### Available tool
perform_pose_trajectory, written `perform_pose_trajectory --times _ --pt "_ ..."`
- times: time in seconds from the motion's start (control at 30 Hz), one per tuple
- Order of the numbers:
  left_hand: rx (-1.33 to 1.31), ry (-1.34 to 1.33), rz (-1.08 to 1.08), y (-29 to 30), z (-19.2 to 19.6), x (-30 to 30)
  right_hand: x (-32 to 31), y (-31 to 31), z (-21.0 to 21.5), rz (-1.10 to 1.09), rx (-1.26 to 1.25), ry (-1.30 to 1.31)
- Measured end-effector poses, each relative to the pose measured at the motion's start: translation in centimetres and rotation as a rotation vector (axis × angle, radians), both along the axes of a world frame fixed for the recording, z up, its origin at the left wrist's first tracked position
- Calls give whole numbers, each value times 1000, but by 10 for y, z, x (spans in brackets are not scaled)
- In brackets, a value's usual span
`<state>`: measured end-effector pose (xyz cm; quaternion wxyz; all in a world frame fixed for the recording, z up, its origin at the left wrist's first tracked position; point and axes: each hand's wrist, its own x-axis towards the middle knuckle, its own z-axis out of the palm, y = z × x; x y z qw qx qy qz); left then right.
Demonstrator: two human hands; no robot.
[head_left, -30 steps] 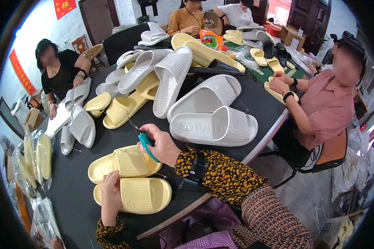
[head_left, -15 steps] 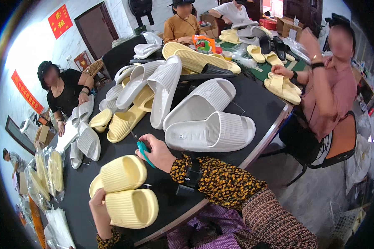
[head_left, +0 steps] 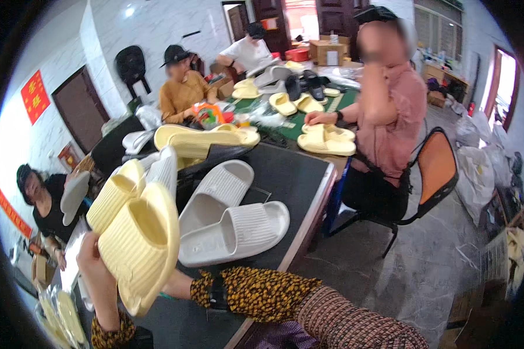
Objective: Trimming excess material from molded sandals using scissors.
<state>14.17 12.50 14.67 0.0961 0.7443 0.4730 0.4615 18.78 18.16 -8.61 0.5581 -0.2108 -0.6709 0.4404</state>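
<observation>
So right up close, the left hand (head_left: 96, 273) has its fingers wrapped around the edge of a pale yellow slide sandal (head_left: 141, 247), lifted off the table and tilted with the ribbed strap facing up. A 2nd yellow slide (head_left: 112, 200) sits just behind it, touching or nearly so; can't tell whether the same hand has that one too. The right hand (head_left: 172, 286) is mostly hidden behind the lifted sandal. Only the wrist and the leopard-print sleeve (head_left: 262, 294) show, plus a sliver of something teal by the hand, so I can't tell how its fingers are set or whether they grip anything.

Just past that, on the dark table (head_left: 297, 180), 2 white ribbed slides (head_left: 233, 230) lie side by side, soles down. Beyond them is a heap of more yellow and white slides (head_left: 206, 139).

Progress-wise, my read is the yellow pair is mid-handling, up in the air rather than set down. The white pair and the heap look like they're waiting, so plenty seems left.

Further back, a person in a pink shirt (head_left: 390, 110) rests a hand on another yellow pair (head_left: 326, 139) at a green-topped table, and more people sit around the far side.
</observation>
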Motion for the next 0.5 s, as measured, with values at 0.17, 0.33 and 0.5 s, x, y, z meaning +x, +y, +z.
perform_pose_trajectory --times 0.17,0.33,0.5 --pt "-340 -38 -241 55 -33 83 -15 -18 -20 -560 -52 -156" --pt "-271 29 -233 59 -84 95 0 9 -35 -67 -457 9" --pt "-318 126 -199 22 -66 62 37 -10 17 140 156 -293"
